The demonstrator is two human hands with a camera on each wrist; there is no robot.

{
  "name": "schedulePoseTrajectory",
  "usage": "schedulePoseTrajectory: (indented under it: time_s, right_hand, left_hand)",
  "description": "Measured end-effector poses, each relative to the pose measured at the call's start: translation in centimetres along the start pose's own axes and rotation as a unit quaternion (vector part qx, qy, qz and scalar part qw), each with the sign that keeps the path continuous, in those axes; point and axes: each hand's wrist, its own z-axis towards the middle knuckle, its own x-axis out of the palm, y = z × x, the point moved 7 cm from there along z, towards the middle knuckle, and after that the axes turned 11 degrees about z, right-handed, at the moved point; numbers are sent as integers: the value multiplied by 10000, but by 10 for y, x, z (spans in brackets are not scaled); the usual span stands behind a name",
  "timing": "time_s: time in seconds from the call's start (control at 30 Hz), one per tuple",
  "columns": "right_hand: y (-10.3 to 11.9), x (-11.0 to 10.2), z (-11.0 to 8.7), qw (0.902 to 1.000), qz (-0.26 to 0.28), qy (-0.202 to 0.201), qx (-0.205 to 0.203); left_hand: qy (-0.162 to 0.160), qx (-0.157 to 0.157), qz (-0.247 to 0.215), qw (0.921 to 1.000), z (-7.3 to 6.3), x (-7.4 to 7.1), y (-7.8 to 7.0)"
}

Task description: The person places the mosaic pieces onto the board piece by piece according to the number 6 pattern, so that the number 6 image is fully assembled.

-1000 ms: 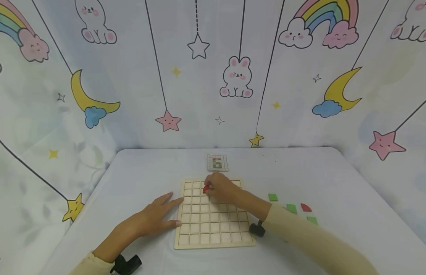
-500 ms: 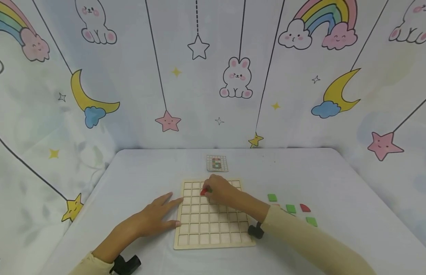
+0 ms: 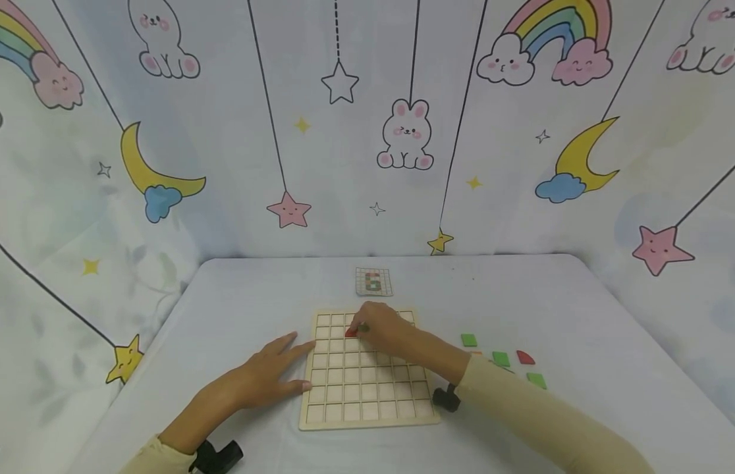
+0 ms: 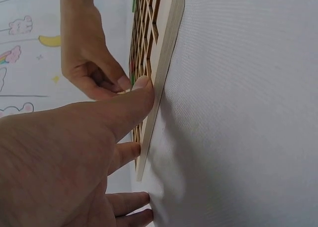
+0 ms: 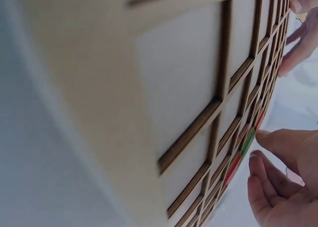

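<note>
A square wooden grid board (image 3: 370, 424) lies on the white table. My right hand (image 3: 382, 326) is over its far rows, thumb and fingertips pinching a red tile (image 3: 351, 333) at a cell. A green tile (image 3: 363, 327) shows beside it, partly hidden by the fingers. In the right wrist view, a green tile (image 5: 248, 142) and another red tile (image 5: 232, 169) lie in cells below the fingertips. My left hand (image 3: 263, 375) lies spread at the board's left edge; its thumb (image 4: 141, 83) rests on the rim, while two fingertips touch the table.
Several loose tiles lie right of the board, among them a green square (image 3: 469, 340) and a red quarter-circle (image 3: 525, 357). Beyond the board lies a card (image 3: 373, 282) with a coloured figure on a grid. A patterned cloth (image 3: 344, 151) hangs behind the table.
My right hand has moved slightly nearer and down with the red tile, which now sits lower at a far-row cell. My left hand has stayed at the board's edge.
</note>
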Motion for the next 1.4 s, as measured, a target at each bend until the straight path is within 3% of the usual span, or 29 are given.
schedulePoseTrajectory:
  time_s: [0.1, 0.33, 0.67, 0.83, 1.07, 1.4]
  right_hand:
    - [-7, -7, -7, 9997, 188, -150, 95]
    - [-38, -37, -40, 9912, 739, -739, 807]
    - [-91, -97, -106, 9842, 663, -1162, 1159]
    - [-112, -121, -135, 9777, 735, -1170, 1583]
    - [-126, -119, -158, 9709, 890, -908, 2031]
    - [-126, -107, -165, 9658, 858, -798, 2311]
  left_hand:
    - [9, -28, -2, 10000, 1, 1, 1]
    - [-8, -39, 63, 10000, 2, 3, 4]
    - [-3, -38, 69, 10000, 0, 2, 4]
    - [31, -8, 75, 10000, 0, 2, 3]
    - [30, 43, 9, 10000, -2, 0, 1]
    - [33, 52, 21, 10000, 0, 2, 2]
